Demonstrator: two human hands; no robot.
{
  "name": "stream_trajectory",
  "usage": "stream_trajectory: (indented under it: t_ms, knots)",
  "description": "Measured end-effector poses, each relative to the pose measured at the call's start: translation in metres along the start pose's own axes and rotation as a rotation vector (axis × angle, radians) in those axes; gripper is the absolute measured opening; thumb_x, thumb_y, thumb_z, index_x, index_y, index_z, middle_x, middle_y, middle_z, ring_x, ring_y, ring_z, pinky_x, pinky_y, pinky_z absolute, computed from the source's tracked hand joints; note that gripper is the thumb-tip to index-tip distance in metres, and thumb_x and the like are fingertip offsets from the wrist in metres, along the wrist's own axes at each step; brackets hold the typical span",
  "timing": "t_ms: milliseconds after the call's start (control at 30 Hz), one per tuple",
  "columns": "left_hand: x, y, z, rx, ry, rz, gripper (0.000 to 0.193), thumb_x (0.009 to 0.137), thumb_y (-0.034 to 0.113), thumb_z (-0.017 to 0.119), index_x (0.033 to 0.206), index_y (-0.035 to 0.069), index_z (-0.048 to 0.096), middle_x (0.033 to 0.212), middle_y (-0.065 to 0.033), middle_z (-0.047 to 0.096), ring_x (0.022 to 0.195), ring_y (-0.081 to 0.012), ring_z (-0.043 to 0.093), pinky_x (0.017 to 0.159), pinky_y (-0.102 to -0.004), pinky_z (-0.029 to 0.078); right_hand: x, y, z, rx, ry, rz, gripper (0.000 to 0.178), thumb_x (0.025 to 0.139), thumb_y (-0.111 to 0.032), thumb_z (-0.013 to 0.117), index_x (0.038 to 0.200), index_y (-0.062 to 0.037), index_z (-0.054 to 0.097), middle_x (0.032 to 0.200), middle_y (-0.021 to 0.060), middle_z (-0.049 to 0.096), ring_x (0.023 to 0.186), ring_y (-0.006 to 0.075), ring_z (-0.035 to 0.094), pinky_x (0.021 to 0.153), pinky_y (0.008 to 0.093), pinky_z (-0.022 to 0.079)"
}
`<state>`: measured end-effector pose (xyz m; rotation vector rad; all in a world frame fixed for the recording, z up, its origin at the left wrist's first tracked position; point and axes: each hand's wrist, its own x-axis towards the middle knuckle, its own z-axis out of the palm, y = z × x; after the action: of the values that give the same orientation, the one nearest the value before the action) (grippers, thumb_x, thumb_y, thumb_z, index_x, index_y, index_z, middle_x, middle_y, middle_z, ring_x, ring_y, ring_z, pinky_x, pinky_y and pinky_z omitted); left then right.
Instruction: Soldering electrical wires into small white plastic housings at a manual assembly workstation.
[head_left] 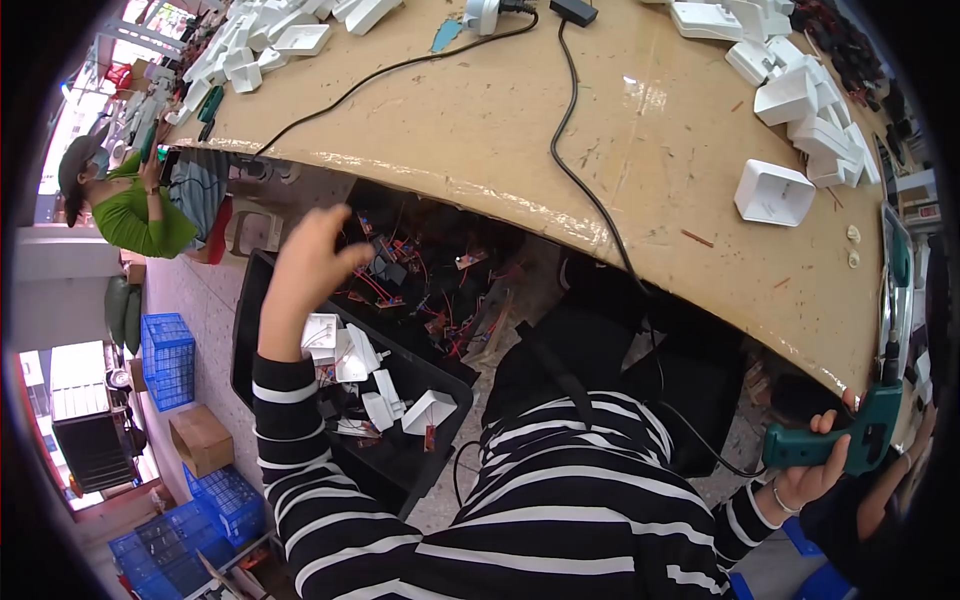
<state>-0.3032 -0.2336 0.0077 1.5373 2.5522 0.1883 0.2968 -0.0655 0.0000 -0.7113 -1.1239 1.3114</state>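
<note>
My right hand [815,465] is wrapped round the handle of a green electric screwdriver [870,430] beyond the table's right edge, its bit pointing away from me. On the left, my left hand [308,270] hangs over a black bin [245,335], fingers apart and holding nothing. Under and beyond that hand, red and black wires with small circuit boards [395,255] lie in a tangle. White plastic housings [380,400], some with boards and wires attached, are heaped in the near part of the bin.
White housings are piled on the brown table [450,120] at far left and right; a single white box-shaped housing [775,193] sits apart. Black cables [575,150] cross the tabletop. Blue crates [168,360] and a cardboard box [200,440] stand on the floor. Another person [135,205] is at far left.
</note>
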Motion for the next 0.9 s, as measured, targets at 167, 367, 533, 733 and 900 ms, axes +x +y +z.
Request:
stream_trajectory:
  t_ms: [167, 367, 533, 733, 900]
  knots:
    - [0.003, -0.015, 0.049, 0.103, -0.324, -0.116, 0.104, 0.052, 0.04, 0.086, 0.139, 0.009, 0.039, 0.129, -0.0226, 0.049, 0.118, -0.0378, 0.05, 0.096, -0.0434, 0.044, 0.004, -0.013, 0.015, -0.039, -0.027, 0.013, 0.056, 0.094, -0.012, 0.05, 0.142, 0.0028, 0.025, 0.138, 0.0202, 0.041, 0.085, 0.0151, 0.049, 0.081, 0.028, 0.044]
    - [0.012, -0.029, 0.114, 0.082, -0.45, -0.04, 0.126, 0.047, 0.045, 0.088, 0.149, 0.02, 0.019, 0.153, -0.0229, 0.009, 0.132, -0.0572, 0.021, 0.104, -0.0546, 0.035, 0.004, -0.01, 0.036, -0.113, 0.006, 0.006, 0.055, 0.094, -0.013, 0.051, 0.141, 0.0026, 0.027, 0.135, 0.0202, 0.042, 0.086, 0.015, 0.049, 0.08, 0.0279, 0.044]
    - [0.037, 0.0, 0.126, 0.172, -0.537, -0.093, 0.127, 0.048, 0.042, 0.089, 0.15, 0.024, 0.015, 0.153, -0.0213, 0.011, 0.135, -0.0537, 0.016, 0.103, -0.0585, 0.035, 0.01, -0.005, 0.04, -0.165, 0.017, 0.01, 0.057, 0.094, -0.013, 0.052, 0.141, 0.0034, 0.026, 0.137, 0.0213, 0.042, 0.086, 0.0149, 0.049, 0.079, 0.0279, 0.044]
    - [0.034, 0.015, 0.132, 0.177, -0.569, -0.077, 0.129, 0.049, 0.058, 0.084, 0.149, 0.014, 0.017, 0.145, -0.0212, 0.023, 0.132, -0.0503, 0.024, 0.1, -0.0652, 0.031, 0.007, 0.001, 0.047, -0.234, 0.042, -0.032, 0.057, 0.093, -0.015, 0.054, 0.14, 0.0045, 0.028, 0.134, 0.0232, 0.045, 0.085, 0.0141, 0.051, 0.075, 0.0268, 0.047]
    - [0.032, 0.009, 0.147, 0.188, -0.588, -0.127, 0.136, 0.045, 0.054, 0.087, 0.15, 0.018, 0.009, 0.149, -0.0208, 0.018, 0.132, -0.0527, 0.022, 0.097, -0.0685, 0.031, 0.005, 0.008, 0.055, -0.263, 0.075, -0.006, 0.056, 0.091, -0.013, 0.054, 0.139, 0.004, 0.03, 0.129, 0.0228, 0.049, 0.081, 0.0131, 0.054, 0.072, 0.0246, 0.049]
